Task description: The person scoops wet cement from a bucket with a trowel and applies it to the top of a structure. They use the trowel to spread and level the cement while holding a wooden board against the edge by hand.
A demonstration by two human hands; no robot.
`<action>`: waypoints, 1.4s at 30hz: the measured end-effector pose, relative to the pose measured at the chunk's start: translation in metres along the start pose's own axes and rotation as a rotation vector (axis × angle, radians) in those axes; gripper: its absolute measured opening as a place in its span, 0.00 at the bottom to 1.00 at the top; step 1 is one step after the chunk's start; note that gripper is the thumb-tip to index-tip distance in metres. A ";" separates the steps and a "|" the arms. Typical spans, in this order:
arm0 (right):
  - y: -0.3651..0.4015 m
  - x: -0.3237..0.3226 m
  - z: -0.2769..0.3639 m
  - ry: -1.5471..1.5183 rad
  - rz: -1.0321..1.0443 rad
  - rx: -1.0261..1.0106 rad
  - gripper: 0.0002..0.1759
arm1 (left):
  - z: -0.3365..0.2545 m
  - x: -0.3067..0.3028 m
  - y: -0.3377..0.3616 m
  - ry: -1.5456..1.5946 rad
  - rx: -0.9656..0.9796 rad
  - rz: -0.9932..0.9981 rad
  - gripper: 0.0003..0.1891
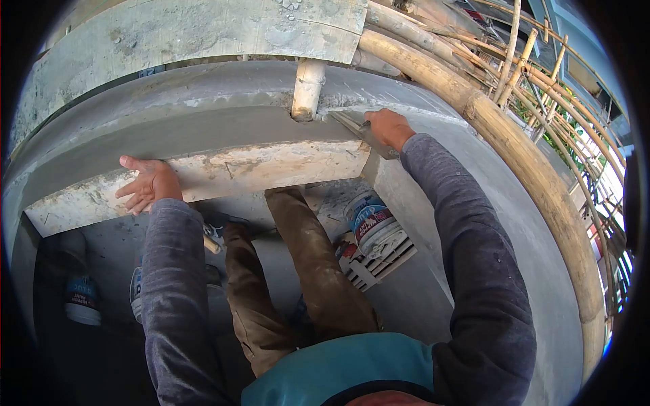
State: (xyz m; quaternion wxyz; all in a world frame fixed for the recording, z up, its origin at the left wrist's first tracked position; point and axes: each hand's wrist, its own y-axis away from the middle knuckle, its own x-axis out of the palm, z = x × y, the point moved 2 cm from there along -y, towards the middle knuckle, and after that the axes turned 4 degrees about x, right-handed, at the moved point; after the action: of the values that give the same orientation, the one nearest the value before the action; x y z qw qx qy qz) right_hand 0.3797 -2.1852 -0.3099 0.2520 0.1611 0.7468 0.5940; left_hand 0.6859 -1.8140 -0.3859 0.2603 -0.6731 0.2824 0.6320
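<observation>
My left hand (150, 184), its fingers spread, rests against the face of a pale, cement-stained wooden board (271, 166) that runs along the ledge's near edge. Grey, smooth mortar (203, 126) covers the ledge behind this board. My right hand (389, 128) is closed round a trowel (353, 126) at the board's right end. The trowel's flat blade points up and left, beside the foot of an upright bamboo post (308, 88) set in the ledge. The trowel's handle is mostly hidden by my fingers.
A wide, mortar-spattered plank (203, 34) crosses above the ledge. A thick bamboo pole (501, 132) curves down the right, with more scaffolding beyond. Below the board stand a paint bucket (371, 220) by a slatted crate (386, 262) and another bucket (82, 301) at lower left.
</observation>
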 end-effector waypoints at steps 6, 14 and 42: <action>0.052 -0.008 0.008 -0.019 -0.162 -0.190 0.16 | -0.001 0.001 0.001 0.007 -0.007 -0.004 0.58; -0.006 0.020 -0.022 0.092 -0.114 0.082 0.17 | -0.007 -0.008 0.003 -0.058 -0.039 0.099 0.59; 0.058 -0.059 0.096 -0.181 -0.104 -0.232 0.20 | -0.012 -0.015 0.009 -0.016 -0.040 0.137 0.60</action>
State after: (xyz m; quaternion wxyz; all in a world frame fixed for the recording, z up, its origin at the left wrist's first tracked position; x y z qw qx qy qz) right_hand 0.4793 -2.1251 -0.2586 0.3656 0.1452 0.6547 0.6455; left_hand 0.6875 -1.8285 -0.3703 0.2052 -0.6522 0.3132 0.6591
